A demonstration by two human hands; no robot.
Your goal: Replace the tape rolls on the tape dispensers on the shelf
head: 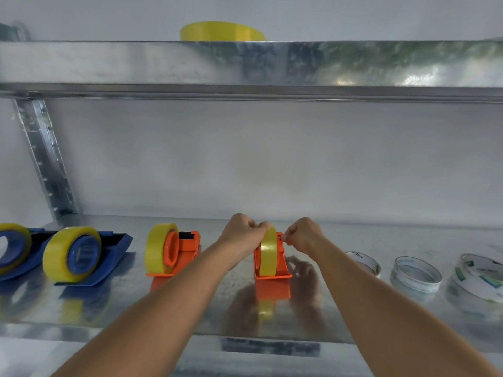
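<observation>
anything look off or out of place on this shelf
Nothing is spilled or damaged. The only thing set apart is a yellow tape roll lying flat on the upper shelf, away from the four loaded dispensers below. Three near-empty rolls sit loose at the right.

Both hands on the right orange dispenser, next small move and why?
Probably draw the tape end forward over the cutter. The left hand grips the top of the yellow roll already seated in the orange dispenser, while the right hand pinches something small at the dispenser's top front, likely the tape's free end, though it's too small to confirm.
</observation>
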